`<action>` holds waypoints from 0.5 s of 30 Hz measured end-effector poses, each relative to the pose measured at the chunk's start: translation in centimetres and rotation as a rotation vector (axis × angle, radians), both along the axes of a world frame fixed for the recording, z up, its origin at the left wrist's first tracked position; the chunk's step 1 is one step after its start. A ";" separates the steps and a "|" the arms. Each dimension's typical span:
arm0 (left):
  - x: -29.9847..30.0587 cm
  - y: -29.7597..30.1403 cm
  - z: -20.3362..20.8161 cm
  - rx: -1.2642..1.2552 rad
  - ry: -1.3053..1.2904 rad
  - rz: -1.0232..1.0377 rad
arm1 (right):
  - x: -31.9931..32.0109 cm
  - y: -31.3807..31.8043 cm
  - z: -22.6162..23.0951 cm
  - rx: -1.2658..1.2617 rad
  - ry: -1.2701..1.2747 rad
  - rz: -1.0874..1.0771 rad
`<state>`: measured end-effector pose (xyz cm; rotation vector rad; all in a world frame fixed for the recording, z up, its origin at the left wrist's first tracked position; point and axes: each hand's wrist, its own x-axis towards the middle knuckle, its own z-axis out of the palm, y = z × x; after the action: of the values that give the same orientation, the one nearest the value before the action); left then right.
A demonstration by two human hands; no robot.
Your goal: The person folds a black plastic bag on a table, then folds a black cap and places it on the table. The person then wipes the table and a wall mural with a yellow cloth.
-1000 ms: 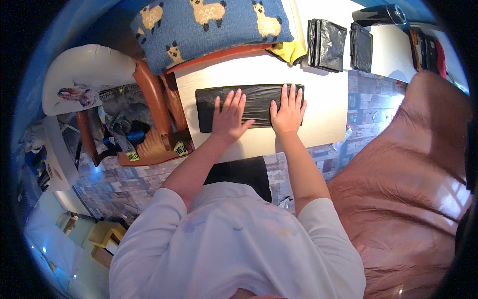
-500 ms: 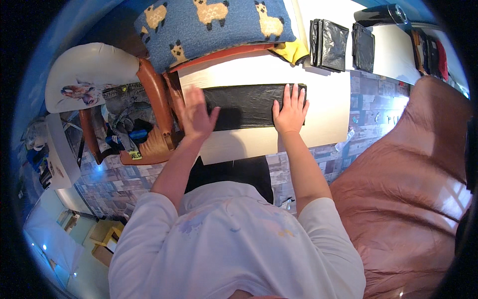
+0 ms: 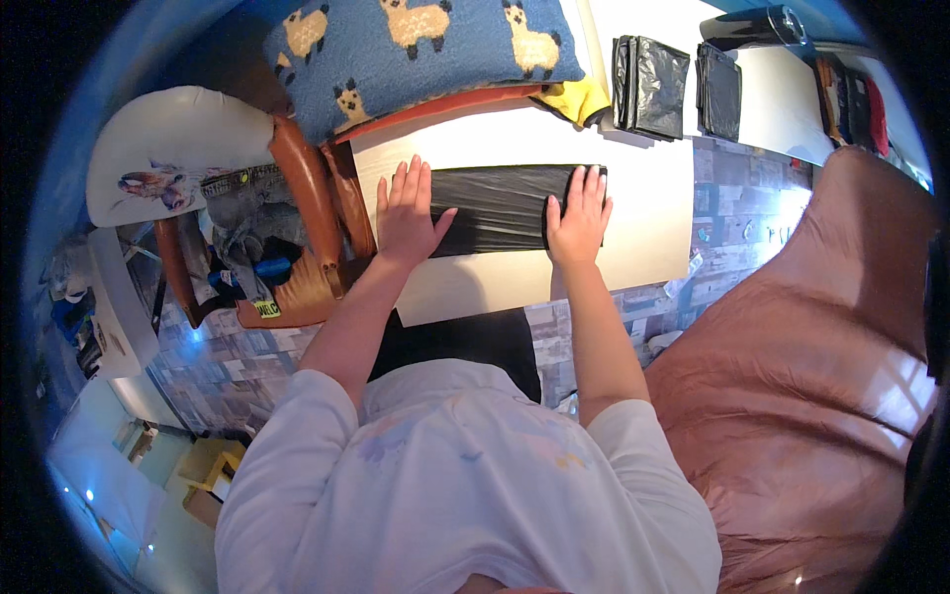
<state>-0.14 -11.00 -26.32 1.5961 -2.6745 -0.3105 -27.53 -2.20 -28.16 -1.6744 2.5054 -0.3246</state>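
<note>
A folded black plastic bag (image 3: 500, 210), laid out as a long flat strip, rests on the pale table (image 3: 465, 285) before me. My left hand (image 3: 406, 213) lies flat over its left end, fingers stretched and thumb spread out. At the other end, my right hand (image 3: 579, 220) presses down with its fingers extended. Fine creases run lengthwise along the plastic between the two hands. The bag's left end is mostly hidden under my left palm.
Beyond the table lies a blue llama-patterned cushion (image 3: 426, 59) with a yellow cloth (image 3: 574, 101) beside it. Folded black bags (image 3: 650, 87) are stacked far right, near a black roll (image 3: 754, 28). A brown-armed chair (image 3: 302, 188) stands left; a brown-covered bed (image 3: 792, 396) is right.
My left hand, blurred before, has shifted slightly right and settled flat on the bag. The plastic now shows lengthwise creases. My right hand has barely moved.
</note>
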 end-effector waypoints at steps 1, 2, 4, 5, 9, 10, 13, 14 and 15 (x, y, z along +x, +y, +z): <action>0.1 0.3 -0.1 -0.008 -0.016 0.007 | 0.1 0.3 0.2 -0.023 0.007 -0.048; 0.0 0.3 -0.2 -0.015 -0.033 0.018 | 0.3 0.2 0.3 -0.046 0.014 -0.092; -0.1 0.4 -0.3 -0.004 -0.022 0.033 | 2.7 -0.7 1.8 -0.023 0.011 0.073; -0.1 0.4 -0.3 0.000 -0.015 0.039 | 4.5 -1.4 2.6 -0.012 0.011 0.154; 0.2 0.3 -1.7 -0.049 0.082 0.009 | 12.2 -2.0 1.8 -0.048 -0.097 0.565; 0.2 0.3 -1.9 -0.048 0.078 0.012 | 12.3 -2.0 1.0 -0.047 -0.101 0.524; 0.4 0.4 -1.8 -0.055 0.051 0.007 | 10.2 -2.0 1.2 0.063 -0.158 0.451; 0.6 0.6 -2.1 -0.093 0.060 -0.008 | 8.7 -1.6 1.3 0.057 -0.191 0.412; 0.7 0.6 -2.3 -0.132 0.072 -0.027 | 7.2 -1.2 1.1 0.067 -0.141 0.385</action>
<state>0.57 -10.36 -28.66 1.4836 -2.6051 -0.1834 -20.37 -3.37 -27.05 -1.9760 2.0155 -0.3021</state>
